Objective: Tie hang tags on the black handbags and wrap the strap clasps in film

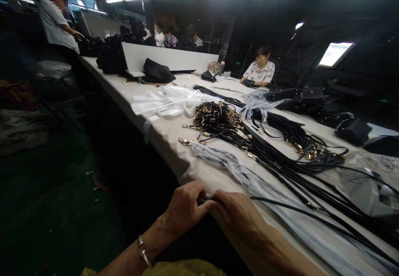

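My left hand (183, 207) and my right hand (238, 218) meet at the near edge of the long white table (168, 132). Both are closed in a pinch on the end of a thin black strap (311, 218), which runs off to the right across the tabletop. A silver bracelet sits on my left wrist. Just beyond my hands lies a bundle of clear plastic sleeves (230, 166). Further on, many black straps with gold clasps (218, 120) lie in a heap.
White plastic bags (168, 101) lie further up the table. Black handbags (352, 130) sit at the right, more (109, 53) at the far left. One person sits at the far end (260, 70), another stands at left (56, 22). Dark floor lies left of the table.
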Motion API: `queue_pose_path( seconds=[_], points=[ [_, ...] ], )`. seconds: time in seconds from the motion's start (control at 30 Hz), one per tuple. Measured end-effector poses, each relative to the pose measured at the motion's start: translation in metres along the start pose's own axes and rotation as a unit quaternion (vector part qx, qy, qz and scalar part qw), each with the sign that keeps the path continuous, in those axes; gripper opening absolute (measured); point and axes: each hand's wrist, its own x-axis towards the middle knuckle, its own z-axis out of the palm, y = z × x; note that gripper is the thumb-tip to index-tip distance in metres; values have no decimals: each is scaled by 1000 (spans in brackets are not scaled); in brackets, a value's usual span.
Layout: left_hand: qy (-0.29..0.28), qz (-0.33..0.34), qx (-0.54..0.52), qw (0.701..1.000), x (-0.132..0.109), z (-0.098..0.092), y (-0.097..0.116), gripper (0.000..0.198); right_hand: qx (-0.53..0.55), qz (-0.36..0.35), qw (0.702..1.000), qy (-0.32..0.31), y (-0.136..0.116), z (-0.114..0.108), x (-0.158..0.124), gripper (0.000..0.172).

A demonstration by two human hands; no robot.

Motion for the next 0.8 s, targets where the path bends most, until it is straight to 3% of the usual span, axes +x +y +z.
queue_pose_path(
  seconds=[0.1, 0.23, 0.33, 0.47, 0.6, 0.8],
  points=[
    [-54, -72, -12, 996, -2, 3, -4, 17, -96, -13, 995, -2, -2, 10, 3, 21],
    [-68, -95, 83, 990, -5, 6, -5, 7, -172, -28, 984, -29, -11, 18, 10, 18],
    [-60, -103, 153, 981, -6, 10, -2, 9, -178, -31, 983, -43, -22, 20, 14, 23],
    [-90, -99, 175, 975, -6, 12, -1, 16, -162, -20, 985, -63, -34, 22, 18, 27],
    [-93, -114, 74, 986, -8, 9, -4, 10, -109, 16, 992, -64, -31, 25, 19, 29],
    [-79, -146, -127, 978, -12, 1, -5, 10, 44, 56, 996, -54, -14, 25, 24, 17]
  ],
)
